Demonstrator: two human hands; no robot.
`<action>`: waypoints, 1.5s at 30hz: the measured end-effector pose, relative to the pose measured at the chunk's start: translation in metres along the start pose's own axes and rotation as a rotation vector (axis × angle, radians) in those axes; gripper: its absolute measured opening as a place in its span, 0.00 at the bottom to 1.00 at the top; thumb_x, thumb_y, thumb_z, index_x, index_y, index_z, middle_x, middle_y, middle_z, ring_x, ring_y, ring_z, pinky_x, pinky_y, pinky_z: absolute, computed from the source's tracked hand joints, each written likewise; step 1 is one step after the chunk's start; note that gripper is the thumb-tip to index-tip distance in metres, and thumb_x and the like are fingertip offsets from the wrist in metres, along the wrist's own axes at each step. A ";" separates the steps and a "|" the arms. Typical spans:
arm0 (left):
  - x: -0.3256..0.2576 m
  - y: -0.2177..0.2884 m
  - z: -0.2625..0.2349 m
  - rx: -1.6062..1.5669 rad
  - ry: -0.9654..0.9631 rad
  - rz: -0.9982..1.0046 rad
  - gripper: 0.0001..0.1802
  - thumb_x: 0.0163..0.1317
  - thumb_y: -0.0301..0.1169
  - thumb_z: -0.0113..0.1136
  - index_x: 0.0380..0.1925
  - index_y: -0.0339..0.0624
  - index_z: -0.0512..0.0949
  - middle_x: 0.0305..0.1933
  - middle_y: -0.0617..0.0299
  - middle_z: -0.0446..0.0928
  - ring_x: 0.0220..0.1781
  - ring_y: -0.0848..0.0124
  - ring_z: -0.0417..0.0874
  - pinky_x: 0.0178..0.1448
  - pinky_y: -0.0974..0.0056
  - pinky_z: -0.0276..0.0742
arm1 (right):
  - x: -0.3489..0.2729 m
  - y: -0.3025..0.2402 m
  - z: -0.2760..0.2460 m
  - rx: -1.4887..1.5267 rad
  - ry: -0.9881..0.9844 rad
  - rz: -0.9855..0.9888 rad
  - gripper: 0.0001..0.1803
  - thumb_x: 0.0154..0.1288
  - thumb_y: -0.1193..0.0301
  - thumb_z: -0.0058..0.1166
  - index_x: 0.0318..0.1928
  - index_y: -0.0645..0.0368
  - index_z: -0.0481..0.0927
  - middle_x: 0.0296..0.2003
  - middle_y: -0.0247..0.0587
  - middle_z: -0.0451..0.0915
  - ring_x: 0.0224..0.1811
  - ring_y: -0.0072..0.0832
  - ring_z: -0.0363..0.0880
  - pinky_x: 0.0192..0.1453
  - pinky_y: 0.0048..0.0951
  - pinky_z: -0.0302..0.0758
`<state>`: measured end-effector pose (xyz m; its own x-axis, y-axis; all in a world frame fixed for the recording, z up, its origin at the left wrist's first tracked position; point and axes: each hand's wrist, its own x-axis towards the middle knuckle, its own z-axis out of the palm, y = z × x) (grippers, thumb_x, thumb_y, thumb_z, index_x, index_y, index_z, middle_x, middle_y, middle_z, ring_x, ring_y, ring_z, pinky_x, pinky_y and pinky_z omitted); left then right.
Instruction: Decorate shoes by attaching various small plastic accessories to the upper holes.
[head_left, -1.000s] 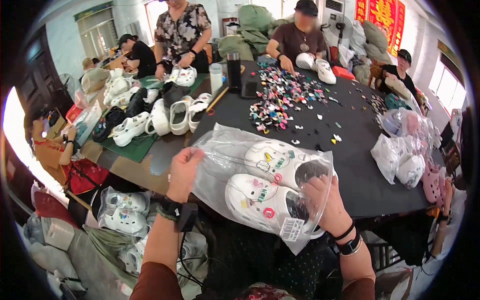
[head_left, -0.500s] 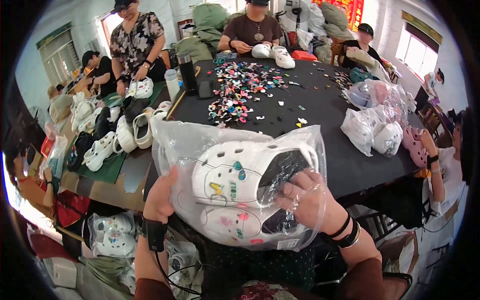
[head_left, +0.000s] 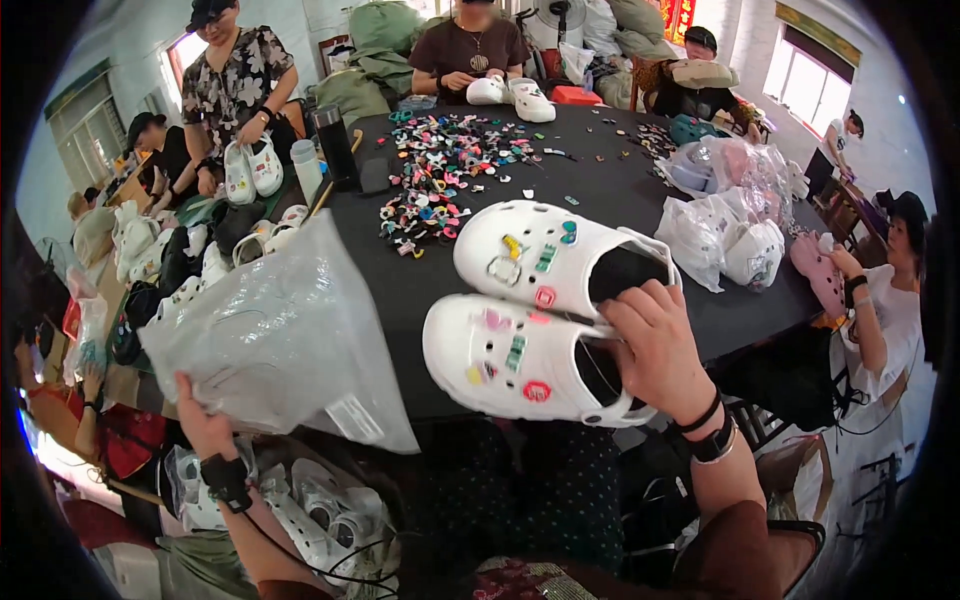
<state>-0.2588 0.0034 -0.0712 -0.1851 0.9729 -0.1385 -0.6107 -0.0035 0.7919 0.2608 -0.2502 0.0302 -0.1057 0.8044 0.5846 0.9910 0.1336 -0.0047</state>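
The clogs [head_left: 545, 310] had come out of the bag [head_left: 280, 340]; right hand [head_left: 655, 345] clamped them, left hand [head_left: 205, 425] gripped the bag.

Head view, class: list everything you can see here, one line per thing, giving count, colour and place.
white clogs: two, white with coloured charms, held together above the table's near edge
plastic bag: one, clear, lower left
table: one, black, centre
loose charms: many, mixed colours, far half of table
bagged clogs: several, white and pink, table's right side
flask: one, dark, table's left edge
other people: several, seated around the table
left hand: grip on the bag
right hand: grip on both clogs
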 end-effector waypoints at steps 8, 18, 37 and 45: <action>-0.040 -0.018 0.025 0.961 0.269 0.970 0.27 0.71 0.37 0.54 0.63 0.29 0.67 0.60 0.46 0.76 0.58 0.58 0.79 0.65 0.57 0.69 | 0.031 -0.013 0.053 0.121 0.184 0.145 0.12 0.51 0.75 0.61 0.37 0.61 0.75 0.32 0.43 0.72 0.39 0.45 0.72 0.44 0.43 0.69; -0.059 -0.110 0.070 1.480 -0.342 1.200 0.21 0.50 0.28 0.66 0.47 0.40 0.78 0.62 0.44 0.71 0.69 0.49 0.66 0.71 0.42 0.56 | 0.059 -0.044 0.124 0.162 0.061 0.248 0.12 0.63 0.67 0.57 0.27 0.62 0.74 0.27 0.48 0.75 0.31 0.46 0.79 0.35 0.43 0.76; 0.004 -0.077 0.022 1.648 -0.401 0.688 0.21 0.47 0.15 0.60 0.45 0.33 0.78 0.51 0.41 0.76 0.53 0.43 0.77 0.59 0.51 0.72 | -0.026 0.028 0.112 0.486 0.425 0.366 0.27 0.64 0.61 0.56 0.60 0.62 0.70 0.62 0.53 0.64 0.65 0.49 0.60 0.70 0.47 0.55; 0.029 -0.034 -0.003 1.268 0.002 0.639 0.12 0.60 0.24 0.61 0.42 0.27 0.78 0.39 0.50 0.81 0.40 0.61 0.81 0.44 0.59 0.75 | -0.032 0.026 0.136 0.475 0.290 0.326 0.34 0.61 0.60 0.59 0.64 0.63 0.66 0.67 0.56 0.59 0.70 0.51 0.56 0.73 0.49 0.52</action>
<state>-0.2455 0.0306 -0.1043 -0.1633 0.8828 0.4405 0.6705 -0.2282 0.7059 0.2784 -0.1936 -0.0986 0.2873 0.6665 0.6879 0.8171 0.2043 -0.5392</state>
